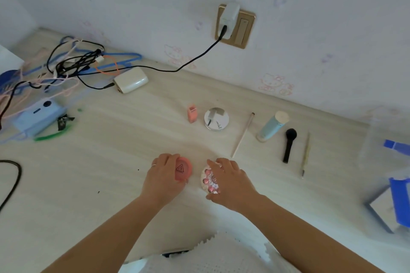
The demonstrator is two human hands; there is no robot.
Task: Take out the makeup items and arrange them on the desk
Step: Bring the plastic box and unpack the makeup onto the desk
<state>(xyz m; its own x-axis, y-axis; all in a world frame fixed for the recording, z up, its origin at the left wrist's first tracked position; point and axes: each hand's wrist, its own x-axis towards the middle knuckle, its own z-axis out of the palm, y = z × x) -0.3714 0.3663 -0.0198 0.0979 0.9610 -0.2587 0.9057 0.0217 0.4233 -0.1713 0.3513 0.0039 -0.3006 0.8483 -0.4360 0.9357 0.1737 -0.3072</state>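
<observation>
My left hand (163, 175) grips a round pink compact (183, 169) with a triangle logo, low on the desk. Beside it my right hand (228, 176) holds a white round case (208, 182) decorated with pink beads. Farther back lie a small pink bottle (192, 114), a mirrored round compact (216, 119), a thin pale brush (243, 135), a light blue tube (273, 126), a black brush (289, 144) and a slim pencil (306, 154), spread in a row.
A tangle of cables (73, 62), a white power bank (131, 80) and a blue device (37, 115) fill the left back of the desk (111, 173). A charger sits in the wall socket (235, 24). Blue and clear containers (397, 199) stand at the right edge.
</observation>
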